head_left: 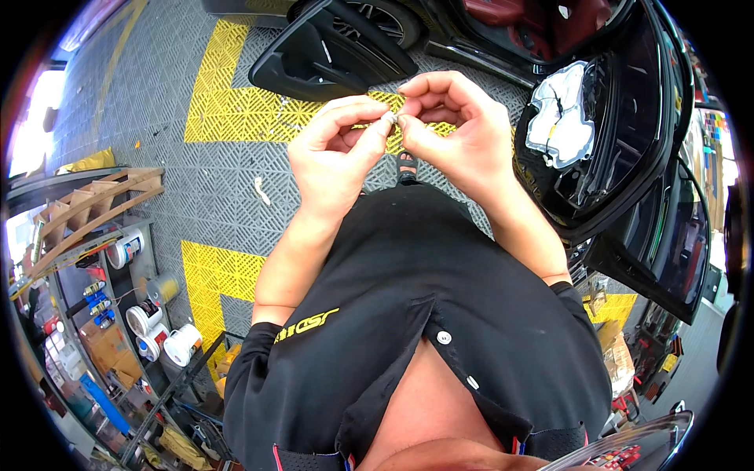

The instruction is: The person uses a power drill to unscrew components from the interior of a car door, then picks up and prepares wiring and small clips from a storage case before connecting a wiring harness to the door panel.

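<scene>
My left hand (334, 149) and my right hand (463, 137) are raised in front of my chest, fingertips almost meeting. Between them is a small whitish piece (391, 118), too small to tell its kind. The thumb and index finger of my left hand pinch it. My right hand is curled, its thumb tip against the piece's other side. Beyond my hands a black car door panel (298, 67) stands tilted on the floor. To the right is an open black car door (628, 133) with its inside exposed, and a silvery-white sheet (561, 118) is on it.
Grey and yellow grid tiles (228, 110) cover the floor. A car wheel (377, 23) is behind the panel, near a red car seat (503, 12). On the left stand shelves (90, 275) and several white buckets (182, 345). A pale scrap (261, 191) lies on the tiles.
</scene>
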`<state>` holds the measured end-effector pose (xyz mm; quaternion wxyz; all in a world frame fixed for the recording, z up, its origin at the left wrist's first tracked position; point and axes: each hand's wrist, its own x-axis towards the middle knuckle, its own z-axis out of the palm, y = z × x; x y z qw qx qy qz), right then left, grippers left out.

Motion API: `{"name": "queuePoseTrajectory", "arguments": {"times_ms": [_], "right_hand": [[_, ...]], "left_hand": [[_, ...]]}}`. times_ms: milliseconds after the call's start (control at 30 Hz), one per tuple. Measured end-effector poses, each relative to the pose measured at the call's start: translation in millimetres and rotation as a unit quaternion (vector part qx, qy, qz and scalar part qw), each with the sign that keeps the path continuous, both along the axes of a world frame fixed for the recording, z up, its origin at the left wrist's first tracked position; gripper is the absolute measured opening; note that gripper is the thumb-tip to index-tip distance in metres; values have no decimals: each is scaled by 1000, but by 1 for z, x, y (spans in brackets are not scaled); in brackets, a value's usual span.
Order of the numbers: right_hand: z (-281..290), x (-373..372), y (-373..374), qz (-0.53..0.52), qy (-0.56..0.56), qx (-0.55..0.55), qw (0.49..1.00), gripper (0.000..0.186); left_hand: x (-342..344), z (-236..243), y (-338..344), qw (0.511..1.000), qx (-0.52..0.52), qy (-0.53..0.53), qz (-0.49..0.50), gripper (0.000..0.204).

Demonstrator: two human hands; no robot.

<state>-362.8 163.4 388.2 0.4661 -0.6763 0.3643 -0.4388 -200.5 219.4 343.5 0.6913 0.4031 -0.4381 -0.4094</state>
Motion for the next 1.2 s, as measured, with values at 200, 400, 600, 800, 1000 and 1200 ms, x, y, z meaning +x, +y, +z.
{"name": "queuePoseTrajectory", "arguments": {"times_ms": [200,400,600,800,1000,1200], "right_hand": [[-4,-1,-11,37,-110,166,979,21],[-34,-19,-36,0,145,-112,983,14],[-140,-67,-45,-42,381,-43,922,13],[-222,-157,1,-87,548,45,831,22],[-208,-180,-17,-215,432,137,865,25],[-14,-188,-86,-439,211,-179,855,25]], "left_hand": [[0,-4,-4,996,-46,67,-36,18],[19,-11,-14,993,-60,96,-45,18],[24,-11,-30,996,31,83,21,16],[11,-54,-72,990,82,90,-69,20],[-28,-49,-147,982,62,61,-170,16],[-75,-41,-232,973,40,18,-227,18]]}}
